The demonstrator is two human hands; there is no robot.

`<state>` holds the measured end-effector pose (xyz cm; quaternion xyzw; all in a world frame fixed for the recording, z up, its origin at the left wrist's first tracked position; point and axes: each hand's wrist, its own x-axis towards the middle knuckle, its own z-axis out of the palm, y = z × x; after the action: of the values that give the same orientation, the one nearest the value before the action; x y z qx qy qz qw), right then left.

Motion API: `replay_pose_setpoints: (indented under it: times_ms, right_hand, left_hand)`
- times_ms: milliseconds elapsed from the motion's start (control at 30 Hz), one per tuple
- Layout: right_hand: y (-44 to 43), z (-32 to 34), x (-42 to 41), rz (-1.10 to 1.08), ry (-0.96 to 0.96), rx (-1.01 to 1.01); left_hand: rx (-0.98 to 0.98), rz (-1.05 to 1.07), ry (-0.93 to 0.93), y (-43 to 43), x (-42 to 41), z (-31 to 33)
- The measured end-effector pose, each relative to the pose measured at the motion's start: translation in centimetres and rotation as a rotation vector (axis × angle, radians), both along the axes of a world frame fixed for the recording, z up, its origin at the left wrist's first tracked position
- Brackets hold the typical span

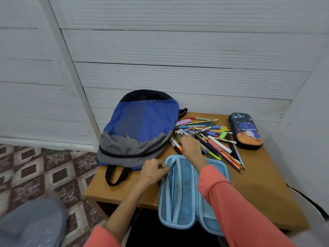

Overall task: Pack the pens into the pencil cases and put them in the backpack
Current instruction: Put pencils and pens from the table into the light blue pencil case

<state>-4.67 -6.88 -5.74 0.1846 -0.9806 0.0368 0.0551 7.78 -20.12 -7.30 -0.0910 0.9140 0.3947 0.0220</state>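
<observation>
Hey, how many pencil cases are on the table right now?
2. The open light blue case lies at the near edge of the table; the closed dark blue case lies at its far right. The backpack could hide another.

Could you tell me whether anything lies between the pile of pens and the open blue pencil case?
Nothing visible does. The blue pencil case lies open just in front of the pile of pens, and the right hand is at the pile.

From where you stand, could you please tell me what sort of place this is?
Probably a corner of a home: a wooden table against white panelled walls, patterned floor tiles, and a backpack with loose pens.
</observation>
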Motion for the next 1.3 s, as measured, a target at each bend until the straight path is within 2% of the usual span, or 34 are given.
replay_pose_setpoints:
  times_ms: [100,267,500,667,767,933,1067,1200,1300]
  right_hand:
    - [-0.1,-0.7,-0.4,-0.022,0.028,0.018]
    - [-0.2,-1.0,-0.9,-0.152,-0.042,-0.078]
    - [-1.0,-1.0,-0.8,-0.209,-0.073,-0.029]
    - [-0.7,-0.9,-0.4,-0.236,-0.086,-0.121]
    - [0.1,-0.9,0.0,-0.285,-0.08,-0.305]
    - [1.8,0.9,0.5,-0.275,-0.013,-0.801]
    - [2.6,2.5,0.3,-0.205,0.009,-1.286]
    - [3.3,4.4,1.7,-0.163,0.109,-1.487]
    - [3.6,4.2,2.5,-0.112,-0.087,-1.497]
  left_hand:
    - [0.012,-0.003,0.001,0.0,0.0,0.1]
    - [0.037,0.003,0.001,-0.1,-0.1,-0.2]
    - [0.05,0.001,-0.001,0.0,0.1,0.0]
    - [0.045,-0.003,-0.008,0.1,0.2,0.2]
    - [0.026,0.007,0.0,0.1,0.3,0.2]
    - [-0.005,0.022,0.007,0.3,0.3,0.2]
    - [-0.029,0.03,0.007,0.4,0.3,0.4]
    - [-0.052,0.034,0.007,0.5,0.3,0.4]
    - [-0.068,0.045,0.014,0.5,0.3,0.4]
